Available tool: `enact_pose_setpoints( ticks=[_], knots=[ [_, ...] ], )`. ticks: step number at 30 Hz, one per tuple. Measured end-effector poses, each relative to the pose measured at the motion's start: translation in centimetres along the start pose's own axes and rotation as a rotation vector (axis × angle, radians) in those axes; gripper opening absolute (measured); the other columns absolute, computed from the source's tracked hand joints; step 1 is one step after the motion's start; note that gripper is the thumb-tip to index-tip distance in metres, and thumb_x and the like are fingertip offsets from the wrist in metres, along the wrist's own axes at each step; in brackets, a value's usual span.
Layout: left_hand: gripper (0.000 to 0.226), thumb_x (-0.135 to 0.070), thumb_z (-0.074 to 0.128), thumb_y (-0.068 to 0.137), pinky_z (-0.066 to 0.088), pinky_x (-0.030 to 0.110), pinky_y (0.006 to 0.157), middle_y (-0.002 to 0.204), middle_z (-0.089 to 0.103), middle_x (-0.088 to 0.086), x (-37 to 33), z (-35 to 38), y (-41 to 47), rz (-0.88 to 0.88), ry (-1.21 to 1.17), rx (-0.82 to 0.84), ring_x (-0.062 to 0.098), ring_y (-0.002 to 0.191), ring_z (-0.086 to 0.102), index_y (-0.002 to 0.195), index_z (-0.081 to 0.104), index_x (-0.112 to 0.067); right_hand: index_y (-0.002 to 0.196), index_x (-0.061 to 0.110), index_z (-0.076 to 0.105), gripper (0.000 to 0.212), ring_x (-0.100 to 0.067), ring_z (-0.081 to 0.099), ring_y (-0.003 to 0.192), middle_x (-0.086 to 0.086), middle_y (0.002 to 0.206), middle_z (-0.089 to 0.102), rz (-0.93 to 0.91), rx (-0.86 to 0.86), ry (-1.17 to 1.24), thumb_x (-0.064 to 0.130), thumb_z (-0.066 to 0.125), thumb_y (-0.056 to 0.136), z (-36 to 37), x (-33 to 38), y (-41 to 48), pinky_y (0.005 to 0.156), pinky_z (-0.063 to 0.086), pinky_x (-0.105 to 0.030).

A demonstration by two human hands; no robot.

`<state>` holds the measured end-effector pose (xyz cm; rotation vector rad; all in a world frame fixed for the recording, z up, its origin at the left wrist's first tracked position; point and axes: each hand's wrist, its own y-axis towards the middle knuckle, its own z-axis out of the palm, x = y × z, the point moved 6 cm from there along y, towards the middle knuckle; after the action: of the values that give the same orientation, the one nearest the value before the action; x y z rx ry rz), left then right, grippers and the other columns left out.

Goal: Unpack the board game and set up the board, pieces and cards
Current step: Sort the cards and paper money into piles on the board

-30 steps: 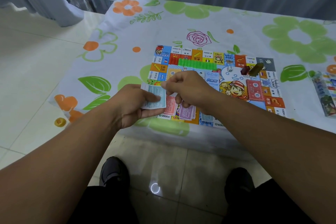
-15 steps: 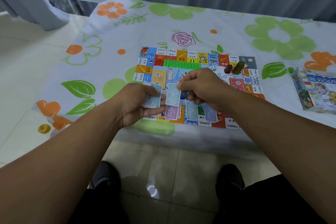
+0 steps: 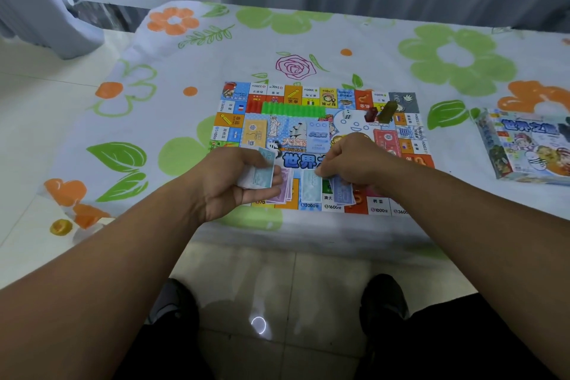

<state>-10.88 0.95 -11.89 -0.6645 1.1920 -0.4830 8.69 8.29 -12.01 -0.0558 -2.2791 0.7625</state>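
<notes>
Knuckles up, left hand (image 3: 231,185) grips banknotes (image 3: 258,179), right hand (image 3: 354,160) pinches note (image 3: 309,190)

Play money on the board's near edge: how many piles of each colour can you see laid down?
Purple pile: 1
Pale teal pile: 1
Blue pile: 1
Total: 3, not counting the stack in the left hand; the right hand may hide more.

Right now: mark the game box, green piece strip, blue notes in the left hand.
game box (image 3: 530,145): head view, printed top face.
green piece strip (image 3: 293,108): head view, middle of strip.
blue notes (image 3: 259,178): head view, top note's face.
</notes>
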Motion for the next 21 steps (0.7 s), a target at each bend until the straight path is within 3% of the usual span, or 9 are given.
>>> enact_pose_setpoints(
  ticks=[4,8,11,15,21],
  knots=[
    [0.025,0.012,0.044,0.092,0.062,0.047,0.074,0.099,0.073,0.023,0.1,0.3,-0.1,-0.015,-0.035,0.034,0.035,0.095,0.073,0.105,0.063,0.0,0.094,0.002,0.072,0.014,-0.02,0.066,0.077,-0.011,0.093,0.07,-0.031,-0.042,0.015,0.012,0.077,0.087,-0.1,0.4,0.0,0.057,0.051,-0.027],
    [0.032,0.016,0.054,0.09,0.063,0.043,0.07,0.109,0.073,0.021,0.1,0.7,-0.1,0.008,0.003,0.068,0.036,0.096,0.073,0.115,0.064,-0.001,0.096,0.002,0.071,0.018,-0.014,0.049,0.052,-0.007,0.074,0.063,-0.163,0.002,0.16,0.02,0.072,0.092,0.5,2.1,-0.9,0.044,0.039,-0.023],
    [0.032,0.013,0.06,0.089,0.064,0.04,0.071,0.112,0.073,0.019,0.2,0.9,0.1,0.009,0.035,0.079,0.036,0.098,0.073,0.118,0.064,0.0,0.099,0.005,0.07,0.023,-0.011,0.054,0.051,-0.005,0.076,0.069,-0.251,0.071,0.257,0.026,0.072,0.092,1.3,3.3,-1.5,0.043,0.04,-0.023],
    [0.029,0.012,0.062,0.088,0.063,0.042,0.075,0.11,0.074,0.019,0.4,1.1,0.2,0.008,0.061,0.083,0.035,0.098,0.073,0.115,0.065,0.001,0.096,0.005,0.07,0.013,-0.01,0.057,0.05,0.003,0.065,0.068,-0.285,0.061,0.264,0.016,0.075,0.09,1.5,3.5,-1.6,0.043,0.042,-0.023],
    [0.031,0.011,0.063,0.088,0.062,0.042,0.075,0.111,0.074,0.018,0.4,1.1,0.5,0.0,0.058,0.077,0.035,0.098,0.073,0.117,0.064,0.0,0.092,0.002,0.07,0.006,-0.011,0.057,0.049,-0.019,0.089,0.073,-0.205,0.022,0.291,0.006,0.072,0.089,0.5,2.6,-1.1,0.044,0.043,-0.024]
  ],
)
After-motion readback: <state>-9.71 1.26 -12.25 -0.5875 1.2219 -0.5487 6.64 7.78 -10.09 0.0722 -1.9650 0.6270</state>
